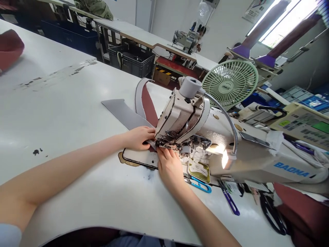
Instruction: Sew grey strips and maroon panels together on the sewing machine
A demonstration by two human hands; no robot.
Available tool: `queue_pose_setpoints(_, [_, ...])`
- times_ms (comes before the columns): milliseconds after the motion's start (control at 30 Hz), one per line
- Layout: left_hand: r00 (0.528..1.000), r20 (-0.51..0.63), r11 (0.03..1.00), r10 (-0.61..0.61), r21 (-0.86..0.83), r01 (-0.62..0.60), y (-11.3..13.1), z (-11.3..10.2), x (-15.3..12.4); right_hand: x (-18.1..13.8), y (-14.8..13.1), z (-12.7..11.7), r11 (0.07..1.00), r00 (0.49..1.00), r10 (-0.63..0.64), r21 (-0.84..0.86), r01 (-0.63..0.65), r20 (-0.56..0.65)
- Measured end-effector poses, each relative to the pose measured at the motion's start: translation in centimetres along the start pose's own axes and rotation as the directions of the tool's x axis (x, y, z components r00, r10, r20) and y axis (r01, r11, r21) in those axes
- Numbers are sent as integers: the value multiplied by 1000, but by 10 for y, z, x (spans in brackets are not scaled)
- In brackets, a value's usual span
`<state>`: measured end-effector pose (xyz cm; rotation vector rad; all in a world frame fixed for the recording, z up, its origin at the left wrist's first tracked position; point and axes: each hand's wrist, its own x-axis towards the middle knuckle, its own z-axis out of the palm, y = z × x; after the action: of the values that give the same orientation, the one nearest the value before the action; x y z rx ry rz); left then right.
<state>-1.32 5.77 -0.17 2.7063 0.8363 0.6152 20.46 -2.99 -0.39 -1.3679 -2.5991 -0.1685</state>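
A grey fabric strip (128,115) with a maroon underside (150,104) runs across the table and curls behind the head of the sewing machine (180,109). Its near end goes in under the presser foot area, where my hands partly hide it. My left hand (140,137) is closed on the strip just left of the needle area, fingers bent over the cloth. On the other side, my right hand (171,164) lies on the machine bed close to the needle, its fingertips at the cloth's edge under the head. What its fingers press is mostly hidden.
Right of my right hand lie a small metal tin (199,169), blue thread snips (200,185), purple snips (230,199) and black scissors (273,214). A lit lamp (227,161) hangs by the machine arm. Behind stands a green fan (230,84); maroon cloth (10,49) sits far left.
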Motion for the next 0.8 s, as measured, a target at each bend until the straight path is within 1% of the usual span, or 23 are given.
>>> queue_pose_setpoints(167, [998,11,998,61,-4,-61,6,0,-3,-2,1,-1,999,1000,0,37,0,-14])
queue_pose_setpoints(267, [997,7,992,81,92,-81,7,-4,-6,-1,1,-4,999,1000,-6,35,6,-8])
queue_pose_setpoints(300, [998,-2,987,63,151,-62,6,-9,-7,-1,2,-5,999,1000,-5,32,5,-2])
queue_pose_setpoints(333, [1000,-15,975,21,222,-17,5,-15,-8,0,2,-6,1000,1000,-4,27,4,6])
queue_pose_setpoints(367, [998,-39,953,-50,298,60,4,-24,-10,1,2,-6,1000,1000,-3,20,2,16])
queue_pose_setpoints(400, [986,-72,914,-153,369,169,2,-34,-11,1,3,-7,1000,1000,0,11,0,27])
queue_pose_setpoints(433, [954,-116,855,-278,422,301,1,-44,-13,1,3,-7,1000,999,4,2,-4,39])
queue_pose_setpoints(467, [897,-169,780,-408,447,438,-1,-55,-14,2,3,-7,1000,999,8,-7,-8,51])
queue_pose_setpoints(500, [822,-218,700,-527,437,565,-2,-66,-16,2,3,-8,1000,998,10,-12,-10,62])
queue_pose_setpoints(533, [739,-253,632,-624,393,668,-3,-74,-16,2,3,-8,1000,997,12,-17,-11,71])
queue_pose_setpoints(567, [668,-261,592,-697,317,741,-4,-80,-17,2,3,-8,1000,997,13,-20,-11,76])
queue_pose_setpoints(600, [623,-243,585,-744,215,782,-5,-84,-16,2,2,-7,1000,997,13,-23,-12,77])
queue_pose_setpoints(633, [613,-209,610,-762,90,788,-6,-84,-14,3,2,-7,1000,997,15,-25,-13,71])
queue_pose_setpoints(667, [634,-174,650,-754,-50,759,-7,-81,-10,3,1,-7,1000,998,17,-26,-16,62])
queue_pose_setpoints(700, [672,-157,690,-724,-192,698,-9,-76,-5,3,1,-6,1000,999,20,-24,-18,50])
queue_pose_setpoints(733, [713,-174,724,-680,-316,613,-12,-69,1,4,1,-6,1000,999,21,-20,-21,38])
queue_pose_setpoints(767, [743,-224,755,-631,-398,521,-15,-59,7,4,0,-5,1000,999,20,-14,-20,27])
queue_pose_setpoints(800, [766,-280,792,-579,-417,446,-18,-49,14,5,0,-4,1000,1000,18,-8,-18,16])
